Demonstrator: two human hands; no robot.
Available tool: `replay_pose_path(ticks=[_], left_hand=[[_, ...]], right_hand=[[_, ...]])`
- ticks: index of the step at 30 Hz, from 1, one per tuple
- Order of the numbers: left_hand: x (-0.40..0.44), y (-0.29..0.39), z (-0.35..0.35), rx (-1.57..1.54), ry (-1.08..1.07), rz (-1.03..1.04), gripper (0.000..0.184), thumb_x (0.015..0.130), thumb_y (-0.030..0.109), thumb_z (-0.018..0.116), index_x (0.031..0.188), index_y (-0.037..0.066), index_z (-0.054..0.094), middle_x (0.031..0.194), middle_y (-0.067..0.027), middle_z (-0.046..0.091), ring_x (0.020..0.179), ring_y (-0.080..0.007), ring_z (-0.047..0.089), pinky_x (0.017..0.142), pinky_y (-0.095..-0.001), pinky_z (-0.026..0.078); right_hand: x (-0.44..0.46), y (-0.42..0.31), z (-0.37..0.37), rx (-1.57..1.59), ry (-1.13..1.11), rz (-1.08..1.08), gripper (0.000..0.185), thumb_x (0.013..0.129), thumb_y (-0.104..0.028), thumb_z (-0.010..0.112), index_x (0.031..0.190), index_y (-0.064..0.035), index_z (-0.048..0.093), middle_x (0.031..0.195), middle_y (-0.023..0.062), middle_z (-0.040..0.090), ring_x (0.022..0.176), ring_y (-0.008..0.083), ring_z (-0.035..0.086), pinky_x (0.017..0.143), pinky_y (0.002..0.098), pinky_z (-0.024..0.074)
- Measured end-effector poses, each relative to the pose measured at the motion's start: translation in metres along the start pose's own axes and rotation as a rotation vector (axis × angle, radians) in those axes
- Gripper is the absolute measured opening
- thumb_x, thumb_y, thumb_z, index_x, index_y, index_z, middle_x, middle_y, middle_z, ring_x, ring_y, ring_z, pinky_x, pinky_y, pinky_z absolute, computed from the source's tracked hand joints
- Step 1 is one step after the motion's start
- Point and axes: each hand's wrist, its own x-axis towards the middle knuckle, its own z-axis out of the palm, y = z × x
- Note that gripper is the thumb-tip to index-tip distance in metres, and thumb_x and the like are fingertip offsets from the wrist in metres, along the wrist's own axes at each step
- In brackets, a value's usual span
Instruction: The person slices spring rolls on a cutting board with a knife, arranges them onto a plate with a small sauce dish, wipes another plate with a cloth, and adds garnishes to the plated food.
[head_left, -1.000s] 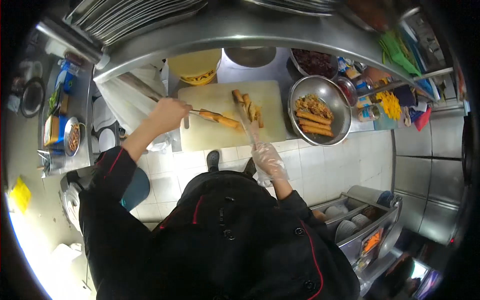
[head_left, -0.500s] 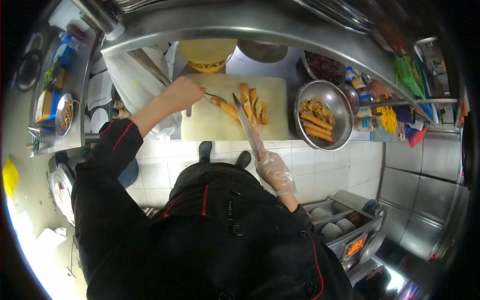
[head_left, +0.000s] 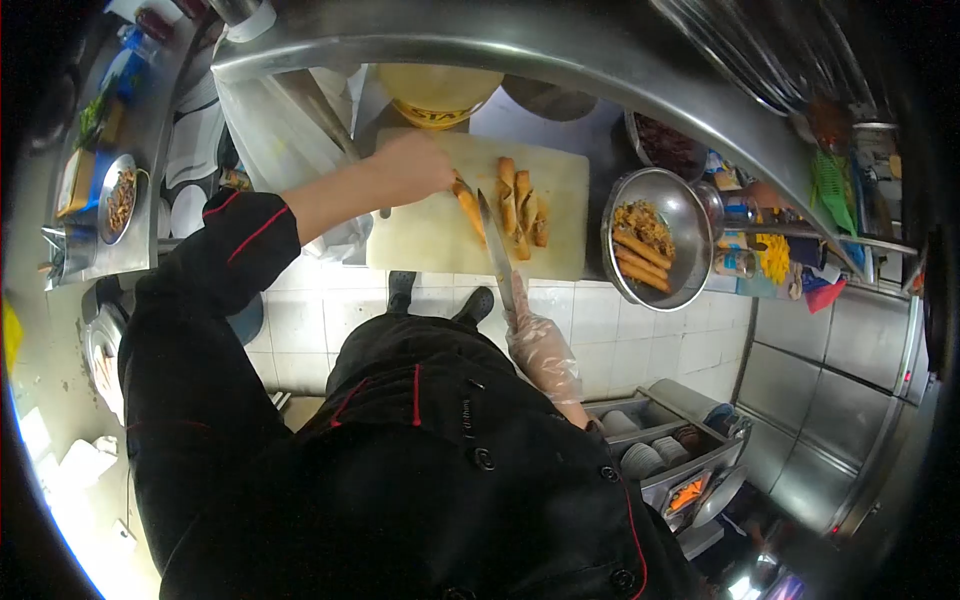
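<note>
Swung the golden-brown tubular roll (head_left: pixel 468 211) steeper on the white rectangular cutting board (head_left: pixel 420 240), upper centre of frame, now nearly parallel to the long steel knife (head_left: pixel 496 243). Gripping that in plastic-gloved right hand (head_left: pixel 542 352), with bare left hand (head_left: pixel 414 165) closed on thin dark utensil (head_left: pixel 457 178) (mostly hidden, tbh).

And there, on the yellow band of the tub (head_left: pixel 440 90) behind the board, the dark capitals "STA" can be made out, the word's end lost around the curve! Down the front of the black jacket (head_left: pixel 400 480), a small vertical line of lettering is spotted, too blurred to be read. On the jars (head_left: pixel 735 262) at right, labels are seen, their print too tiny.
</note>
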Motion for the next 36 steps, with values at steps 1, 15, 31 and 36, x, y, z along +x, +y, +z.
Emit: replay_pose_path(ticks=[1,15,31,36], left_hand=[[0.000,0.000,0.000,-0.018,0.023,0.004,0.007,0.069,0.010,0.059,0.067,0.006,0.064,0.070,-0.0087,0.064,0.068,-0.0260,0.065,0.058,-0.0375,0.053],[0.014,-0.009,-0.001,-0.006,-0.042,0.064,0.010,0.070,0.012,0.059,0.069,0.010,0.068,0.071,-0.0076,0.066,0.072,-0.0245,0.066,0.059,-0.0366,0.053],[-0.017,-0.023,0.005,0.024,-0.002,0.002,0.010,0.070,0.010,0.058,0.073,0.006,0.066,0.072,-0.0108,0.066,0.071,-0.0264,0.066,0.063,-0.0381,0.053],[-0.018,-0.031,0.014,0.034,-0.108,-0.038,0.010,0.070,0.009,0.057,0.071,0.005,0.066,0.072,-0.0124,0.065,0.069,-0.0268,0.066,0.061,-0.0392,0.052]], right_hand=[[0.002,-0.001,0.002,0.036,-0.038,0.049,0.071,0.086,-0.010,0.049,0.144,-0.0033,0.009,0.063,0.0182,0.060,0.058,0.0310,0.060,0.053,0.0393,0.0471],[0.077,-0.005,0.082,0.107,0.017,0.259,0.040,0.081,-0.006,0.048,0.120,0.0024,0.044,0.068,0.0218,0.061,0.065,0.0400,0.060,0.055,0.0492,0.0463],[0.090,-0.031,-0.011,0.129,-0.021,0.336,0.069,0.087,-0.017,0.048,0.143,-0.0048,0.010,0.075,0.0263,0.061,0.070,0.0408,0.060,0.063,0.0498,0.0463],[0.041,-0.036,-0.003,0.142,0.027,0.222,0.062,0.089,-0.019,0.047,0.142,-0.0060,0.018,0.076,0.0266,0.061,0.072,0.0426,0.060,0.066,0.0505,0.0460]])
